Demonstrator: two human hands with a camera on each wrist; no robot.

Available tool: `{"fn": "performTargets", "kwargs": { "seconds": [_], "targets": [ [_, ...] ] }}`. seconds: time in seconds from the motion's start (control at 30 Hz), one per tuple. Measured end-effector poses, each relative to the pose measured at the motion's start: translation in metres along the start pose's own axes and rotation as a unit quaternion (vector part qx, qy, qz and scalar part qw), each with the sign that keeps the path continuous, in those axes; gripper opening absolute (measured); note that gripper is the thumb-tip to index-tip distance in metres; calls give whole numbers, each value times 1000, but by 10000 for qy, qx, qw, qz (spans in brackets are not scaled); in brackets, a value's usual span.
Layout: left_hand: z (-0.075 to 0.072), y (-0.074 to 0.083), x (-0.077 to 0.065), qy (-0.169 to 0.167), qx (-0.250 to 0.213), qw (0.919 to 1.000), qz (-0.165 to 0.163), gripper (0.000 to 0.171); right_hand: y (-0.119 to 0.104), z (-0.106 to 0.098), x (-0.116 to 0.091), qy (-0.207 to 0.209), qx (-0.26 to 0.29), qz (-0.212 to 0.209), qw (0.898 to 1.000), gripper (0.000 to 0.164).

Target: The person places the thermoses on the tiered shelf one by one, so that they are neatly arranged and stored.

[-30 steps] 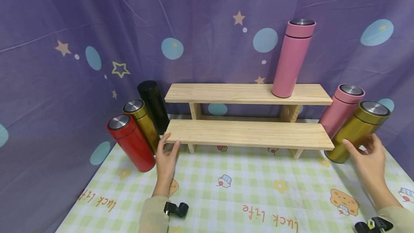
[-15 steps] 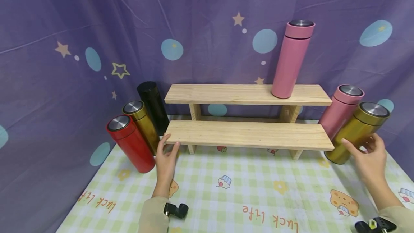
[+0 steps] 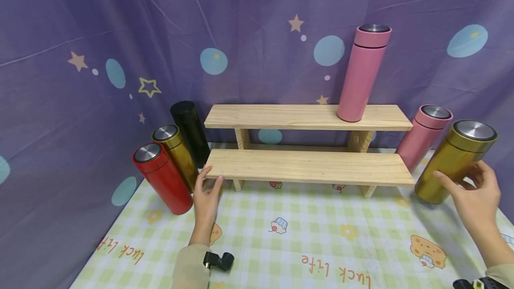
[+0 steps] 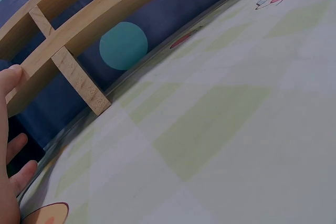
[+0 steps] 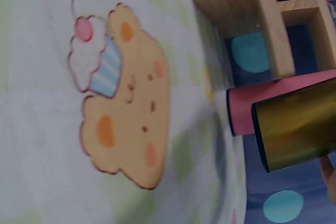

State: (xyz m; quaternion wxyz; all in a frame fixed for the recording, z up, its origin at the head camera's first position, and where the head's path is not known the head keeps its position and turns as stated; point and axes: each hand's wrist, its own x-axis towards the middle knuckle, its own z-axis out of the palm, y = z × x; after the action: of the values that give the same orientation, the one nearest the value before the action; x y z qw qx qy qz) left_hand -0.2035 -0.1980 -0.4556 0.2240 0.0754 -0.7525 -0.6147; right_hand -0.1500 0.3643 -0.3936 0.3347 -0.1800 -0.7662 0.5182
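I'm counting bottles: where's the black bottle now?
In the head view, the black bottle stands on the left, behind a gold bottle and beside the wooden shelf.

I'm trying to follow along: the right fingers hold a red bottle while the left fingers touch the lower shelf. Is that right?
Not quite: the right fingers hold a gold bottle, not red, as the head view shows. The left fingers do touch the lower shelf.

- purple fabric backdrop [image 3: 257,8], creased, star and blue oval prints
- green-white checked tablecloth [image 3: 249,253], cupcake prints, orange lettering
- soft shadows, right side
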Motion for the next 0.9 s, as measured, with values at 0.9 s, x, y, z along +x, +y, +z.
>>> {"fn": "performTargets", "kwargs": {
  "seconds": [0.9],
  "targets": [
    [0, 26, -9, 4, -16, 10000, -65, 49, -51, 7, -9, 131, 2141, -934, 9723, 65]
  ]
}}
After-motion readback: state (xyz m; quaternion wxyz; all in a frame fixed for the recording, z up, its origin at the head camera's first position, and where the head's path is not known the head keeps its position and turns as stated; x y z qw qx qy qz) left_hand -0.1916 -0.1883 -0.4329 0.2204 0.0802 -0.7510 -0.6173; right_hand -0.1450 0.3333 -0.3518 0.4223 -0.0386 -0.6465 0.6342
